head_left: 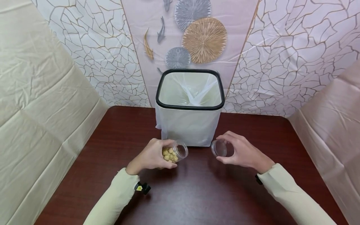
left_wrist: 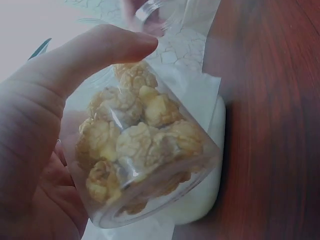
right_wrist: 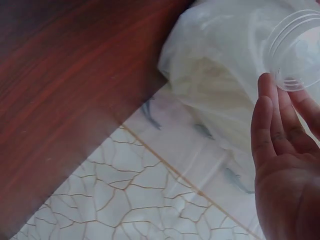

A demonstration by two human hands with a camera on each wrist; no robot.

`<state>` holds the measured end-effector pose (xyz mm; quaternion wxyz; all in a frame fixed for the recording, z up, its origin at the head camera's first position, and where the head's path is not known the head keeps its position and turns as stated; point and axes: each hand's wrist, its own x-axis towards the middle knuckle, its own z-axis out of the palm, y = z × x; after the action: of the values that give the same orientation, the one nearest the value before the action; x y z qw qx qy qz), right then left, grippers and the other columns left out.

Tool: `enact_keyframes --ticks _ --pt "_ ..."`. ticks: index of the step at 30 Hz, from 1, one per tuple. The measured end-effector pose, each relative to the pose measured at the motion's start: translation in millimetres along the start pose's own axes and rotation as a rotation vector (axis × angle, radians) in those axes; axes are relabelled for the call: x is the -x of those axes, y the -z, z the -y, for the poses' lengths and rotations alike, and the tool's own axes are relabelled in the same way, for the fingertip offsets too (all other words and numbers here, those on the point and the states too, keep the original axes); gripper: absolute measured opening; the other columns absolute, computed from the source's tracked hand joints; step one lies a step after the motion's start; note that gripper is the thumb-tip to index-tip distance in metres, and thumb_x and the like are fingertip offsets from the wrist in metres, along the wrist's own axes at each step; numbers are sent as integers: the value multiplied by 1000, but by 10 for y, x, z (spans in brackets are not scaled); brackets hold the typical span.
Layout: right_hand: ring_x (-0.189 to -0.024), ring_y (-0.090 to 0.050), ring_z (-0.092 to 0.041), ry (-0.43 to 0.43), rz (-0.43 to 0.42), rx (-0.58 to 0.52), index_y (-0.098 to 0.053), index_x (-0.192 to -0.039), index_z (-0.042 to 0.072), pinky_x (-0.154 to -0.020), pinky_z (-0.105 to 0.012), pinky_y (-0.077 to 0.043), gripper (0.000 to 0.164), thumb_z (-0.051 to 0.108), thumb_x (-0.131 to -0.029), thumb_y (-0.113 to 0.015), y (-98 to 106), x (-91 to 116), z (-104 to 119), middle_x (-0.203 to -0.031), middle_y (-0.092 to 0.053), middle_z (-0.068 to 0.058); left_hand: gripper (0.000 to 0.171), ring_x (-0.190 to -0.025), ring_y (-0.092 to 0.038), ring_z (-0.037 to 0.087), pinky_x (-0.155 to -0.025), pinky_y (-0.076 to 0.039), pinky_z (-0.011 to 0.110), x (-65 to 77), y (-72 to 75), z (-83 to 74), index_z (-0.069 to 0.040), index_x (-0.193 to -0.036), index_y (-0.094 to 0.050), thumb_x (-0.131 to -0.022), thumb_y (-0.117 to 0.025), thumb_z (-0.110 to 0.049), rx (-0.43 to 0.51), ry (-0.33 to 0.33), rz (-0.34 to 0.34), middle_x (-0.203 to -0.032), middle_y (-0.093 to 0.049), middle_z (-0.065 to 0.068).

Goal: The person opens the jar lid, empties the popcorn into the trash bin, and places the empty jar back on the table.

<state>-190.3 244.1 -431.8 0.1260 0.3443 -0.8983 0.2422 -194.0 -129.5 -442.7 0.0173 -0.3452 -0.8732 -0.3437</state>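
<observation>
My left hand [head_left: 153,155] grips a clear plastic jar [head_left: 181,151] by its sides, the mouth tilted to the right. Inside it are several pale golden popcorn pieces [left_wrist: 150,140], heaped toward the base in the left wrist view. With fingers and thumb, my right hand [head_left: 239,150] holds a second clear jar [head_left: 220,148], its threaded mouth turned left toward the first. No popcorn shows in that second jar [right_wrist: 295,50] in the right wrist view, where the frame edge cuts it off. A gap separates the two mouths.
Behind the hands stands a white bin [head_left: 188,125] with a black rim and a clear plastic liner [head_left: 194,90]. The dark reddish wooden table [head_left: 197,193] meets a patterned backdrop [head_left: 112,56] at its far edge. Cream padded panels [head_left: 33,118] flank both sides.
</observation>
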Motion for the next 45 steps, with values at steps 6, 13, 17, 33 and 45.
enact_keyframes --ticks 6,13,17,33,45 --pt "-84 -62 -8 -30 53 24 -73 -116 11 -72 -27 -57 57 35 -70 -94 -98 89 -65 -100 -66 3 62 -72 -63 0 -65 -55 20 125 75 86 -16 -119 -74 -64 -96 -36 9 23 -31 -91 -75 -14" --pt "-86 -64 -8 -37 152 73 -74 -112 9 -77 -26 -58 53 38 -71 -92 -268 201 -108 -102 -65 3 58 -72 -64 1 -65 -56 21 276 128 169 -19 -117 -73 -66 -97 -34 29 36 -53 -95 -74 -14" --pt "-91 -66 -11 -55 215 99 -73 -111 10 -81 -31 -60 52 39 -72 -91 -346 259 -118 -107 -66 0 62 -75 -65 1 -68 -57 21 367 154 216 -15 -121 -74 -67 -97 -33 37 63 -62 -100 -75 -13" --pt "-88 -64 -10 -79 312 141 -75 -113 7 -80 -31 -59 56 44 -74 -91 -493 340 -163 -104 -63 1 60 -65 -65 2 -56 -57 24 568 285 321 -16 -121 -73 -68 -97 -32 63 135 -73 -90 -74 -8" --pt "-138 -57 -46 -234 309 141 -58 -147 0 -113 -61 -47 83 65 -96 -66 2 96 -92 -147 -59 -29 60 -68 -65 8 -57 -56 24 512 989 303 -15 -119 -74 -67 -98 -34 -134 144 -159 -88 -75 -3"
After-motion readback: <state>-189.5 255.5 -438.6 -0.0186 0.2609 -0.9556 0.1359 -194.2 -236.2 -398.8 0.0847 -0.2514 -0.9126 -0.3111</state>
